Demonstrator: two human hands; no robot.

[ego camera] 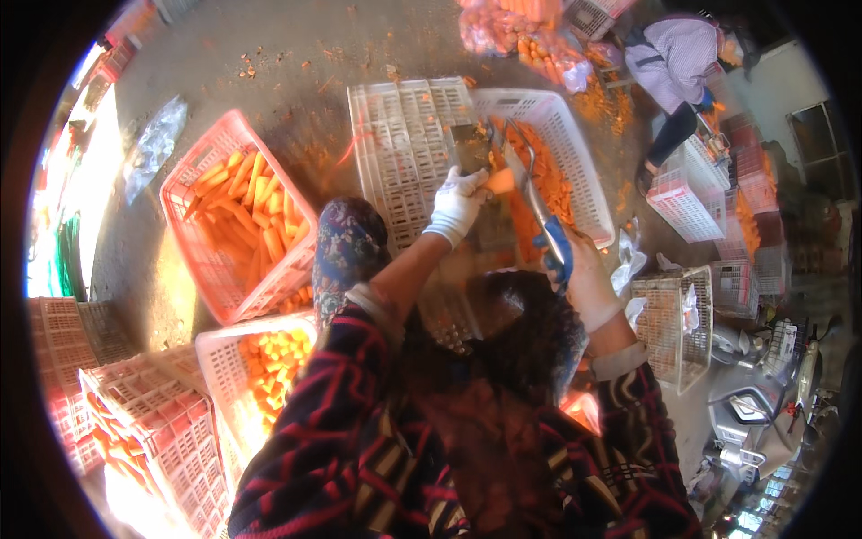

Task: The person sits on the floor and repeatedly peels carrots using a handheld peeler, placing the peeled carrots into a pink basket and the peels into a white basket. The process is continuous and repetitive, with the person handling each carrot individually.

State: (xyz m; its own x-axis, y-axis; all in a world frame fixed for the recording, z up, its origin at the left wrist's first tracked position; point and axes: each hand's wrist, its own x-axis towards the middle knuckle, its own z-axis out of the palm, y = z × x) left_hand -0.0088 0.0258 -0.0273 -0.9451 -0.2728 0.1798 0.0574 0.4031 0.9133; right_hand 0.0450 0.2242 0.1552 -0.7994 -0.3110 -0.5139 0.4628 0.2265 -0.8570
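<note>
My left hand (459, 205), in a white knit glove, grips a carrot piece (500, 181) over an upturned plastic crate (397, 148). The carrot's right end lies against or close beside a long metal blade (527, 185). My right hand (584, 273) is closed around the near, handle end of that blade; blue covers its fingers. A bent metal rod (530, 145) runs along the blade's far part. Beyond my left hand sits a small metal block (470, 147). Under and right of the blade, a white crate (584, 158) holds orange carrot scraps (549, 178).
A pink crate (192, 222) of long peeled carrots stands left; a white crate (219, 357) of short carrot pieces is nearer. Bagged carrots (532, 40) lie at the far side. Another person (680, 60) works upper right. An open-sided crate (670, 327) and a motor scooter (757, 411) are right.
</note>
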